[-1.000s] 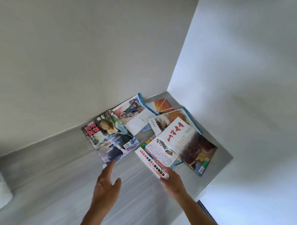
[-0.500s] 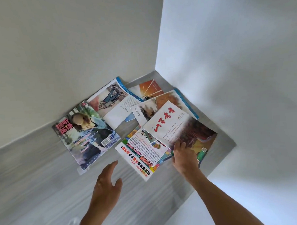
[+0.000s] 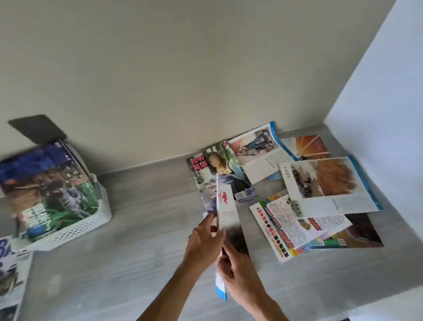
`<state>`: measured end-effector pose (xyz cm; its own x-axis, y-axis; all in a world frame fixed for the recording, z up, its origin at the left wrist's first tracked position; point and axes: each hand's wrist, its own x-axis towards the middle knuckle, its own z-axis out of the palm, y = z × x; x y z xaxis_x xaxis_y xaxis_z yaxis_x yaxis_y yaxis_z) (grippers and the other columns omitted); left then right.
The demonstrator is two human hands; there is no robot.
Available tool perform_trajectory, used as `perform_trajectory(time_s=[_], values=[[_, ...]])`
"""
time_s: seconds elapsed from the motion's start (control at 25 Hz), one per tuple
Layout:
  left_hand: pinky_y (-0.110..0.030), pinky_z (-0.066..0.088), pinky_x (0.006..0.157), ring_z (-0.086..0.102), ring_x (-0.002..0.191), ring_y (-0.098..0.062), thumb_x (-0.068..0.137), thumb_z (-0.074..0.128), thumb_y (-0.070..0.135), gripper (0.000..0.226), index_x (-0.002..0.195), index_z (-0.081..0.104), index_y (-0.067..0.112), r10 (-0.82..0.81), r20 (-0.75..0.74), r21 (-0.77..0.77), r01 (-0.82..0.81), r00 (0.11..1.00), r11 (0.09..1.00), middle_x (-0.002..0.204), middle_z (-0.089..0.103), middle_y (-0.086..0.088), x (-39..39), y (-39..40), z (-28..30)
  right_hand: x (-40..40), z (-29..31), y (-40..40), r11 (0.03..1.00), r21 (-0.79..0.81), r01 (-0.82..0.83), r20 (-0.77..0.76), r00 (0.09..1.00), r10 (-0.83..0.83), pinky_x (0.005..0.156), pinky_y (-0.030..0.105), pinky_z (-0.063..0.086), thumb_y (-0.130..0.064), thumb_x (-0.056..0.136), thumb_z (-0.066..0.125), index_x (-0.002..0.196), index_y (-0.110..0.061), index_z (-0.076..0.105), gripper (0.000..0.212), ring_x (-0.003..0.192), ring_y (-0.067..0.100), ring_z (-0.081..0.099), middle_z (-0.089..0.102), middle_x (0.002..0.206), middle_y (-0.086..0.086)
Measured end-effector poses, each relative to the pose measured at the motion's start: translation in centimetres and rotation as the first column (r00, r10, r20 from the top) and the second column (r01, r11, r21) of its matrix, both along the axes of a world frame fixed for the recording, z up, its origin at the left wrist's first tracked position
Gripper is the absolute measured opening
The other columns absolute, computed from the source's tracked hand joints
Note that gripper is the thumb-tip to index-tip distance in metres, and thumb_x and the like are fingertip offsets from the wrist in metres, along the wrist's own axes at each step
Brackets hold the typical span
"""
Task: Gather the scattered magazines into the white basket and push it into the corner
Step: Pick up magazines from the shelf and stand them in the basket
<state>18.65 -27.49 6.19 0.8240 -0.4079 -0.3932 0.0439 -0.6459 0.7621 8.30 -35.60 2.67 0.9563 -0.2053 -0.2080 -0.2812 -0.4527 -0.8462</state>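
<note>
1. Floor: grey boards, walls meeting at its far right corner.
2. Basket: at the far left, against the wall, magazines standing in it.
3. Loose magazines: overlapping near the far right corner.
4. Red-lettered magazine: lifted edge-on, gripped by left hand and right hand.

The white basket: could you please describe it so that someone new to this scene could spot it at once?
Follow the beige back wall to the left, away from the corner where most of the magazines lie. The white basket stands on the grey floor there, against that wall. It alone has perforated plastic sides, and a large magazine sticks up out of it.
</note>
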Motion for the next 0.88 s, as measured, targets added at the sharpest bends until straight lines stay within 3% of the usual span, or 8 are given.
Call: perform_trajectory(time_s=[0.08, 0.24, 0.32, 0.48, 0.6, 0.72, 0.8, 0.88], values=[[-0.025, 0.059, 0.070, 0.069, 0.095, -0.014, 0.085, 0.040, 0.013, 0.044, 0.121, 0.054, 0.035, 0.023, 0.088, -0.043, -0.019, 0.996, 0.999, 0.120, 0.069, 0.008, 1.4, 5.0, 0.4, 1.5, 0.2, 1.1, 0.964, 0.239, -0.119, -0.024, 0.991, 0.128, 0.069, 0.034, 0.057, -0.030, 0.094, 0.058, 0.130, -0.044, 0.051, 0.039, 0.074, 0.012, 0.068, 0.072, 0.092, 0.002], [-0.033, 0.054, 0.081, 0.067, 0.093, -0.015, 0.083, 0.046, 0.000, 0.038, 0.109, 0.064, 0.021, 0.106, 0.128, -0.336, -0.058, 0.986, 0.940, 0.100, 0.072, 0.003, 3.5, 15.1, 2.5, 7.1, 0.4, 1.2, 0.912, 0.273, 0.305, -0.077, 0.952, -0.296, 0.066, 0.028, 0.049, -0.011, 0.070, 0.079, 0.132, -0.029, 0.044, 0.073, 0.082, 0.011, 0.065, 0.055, 0.119, -0.001], [-0.033, 0.048, 0.077, 0.062, 0.088, -0.015, 0.084, 0.052, 0.003, 0.031, 0.108, 0.064, 0.018, 0.173, 0.070, -0.441, -0.125, 0.983, 0.889, 0.094, 0.071, 0.001, 3.9, 19.5, 3.5, 10.2, 1.0, 2.3, 0.874, 0.401, 0.275, -0.129, 0.961, -0.244, 0.066, 0.033, 0.050, 0.001, 0.069, 0.078, 0.137, -0.031, 0.039, 0.084, 0.081, 0.014, 0.064, 0.057, 0.120, -0.004], [-0.060, 0.048, 0.085, 0.060, 0.098, -0.036, 0.080, 0.049, -0.001, 0.039, 0.117, 0.052, -0.014, 0.269, -0.161, -0.561, -0.312, 0.950, 0.767, 0.108, 0.063, -0.037, 4.0, 25.4, 3.7, 14.6, 0.9, 7.8, 0.798, 0.562, 0.217, -0.367, 0.930, 0.005, 0.071, 0.040, 0.051, 0.005, 0.077, 0.072, 0.135, -0.029, 0.046, 0.071, 0.090, 0.023, 0.070, 0.069, 0.117, -0.005], [-0.048, 0.049, 0.076, 0.058, 0.085, -0.036, 0.078, 0.048, -0.001, 0.039, 0.113, 0.052, -0.018, 0.263, -0.218, -0.578, -0.341, 0.940, 0.741, 0.095, 0.062, -0.028, 4.1, 28.6, 2.9, 15.9, -0.6, 13.4, 0.810, 0.549, 0.206, -0.386, 0.922, 0.027, 0.069, 0.038, 0.054, 0.009, 0.076, 0.067, 0.137, -0.036, 0.040, 0.080, 0.100, 0.029, 0.066, 0.053, 0.129, -0.008], [-0.046, 0.052, 0.073, 0.059, 0.081, -0.040, 0.083, 0.048, -0.002, 0.030, 0.110, 0.057, -0.012, 0.204, -0.190, -0.614, -0.279, 0.960, 0.739, 0.089, 0.063, -0.026, 5.1, 32.4, 3.3, 17.4, -0.3, 16.7, 0.733, 0.648, 0.208, -0.409, 0.906, 0.104, 0.051, 0.031, 0.050, 0.004, 0.061, 0.063, 0.112, -0.021, 0.059, 0.058, 0.059, 0.022, 0.062, 0.068, 0.088, -0.001], [-0.051, 0.050, 0.071, 0.061, 0.076, -0.036, 0.082, 0.049, -0.001, 0.026, 0.104, 0.063, -0.005, 0.309, -0.165, -0.573, -0.347, 0.936, 0.743, 0.082, 0.065, -0.025, 5.8, 34.9, 3.1, 18.0, 0.6, 18.0, 0.775, 0.606, 0.178, -0.438, 0.888, 0.138, 0.045, 0.025, 0.038, -0.001, 0.048, 0.064, 0.089, -0.004, 0.061, 0.041, 0.041, 0.018, 0.046, 0.053, 0.054, 0.006], [-0.050, 0.053, 0.072, 0.066, 0.076, -0.036, 0.087, 0.050, 0.000, 0.025, 0.102, 0.068, 0.009, 0.450, -0.083, -0.523, -0.423, 0.889, 0.740, 0.086, 0.070, -0.022, 6.8, 37.7, 2.4, 18.9, 1.3, 19.7, 0.835, 0.527, 0.160, -0.400, 0.913, 0.078, 0.041, 0.025, 0.040, 0.005, 0.066, 0.070, 0.087, 0.002, 0.062, 0.023, 0.041, 0.017, 0.050, 0.054, 0.049, 0.005]])
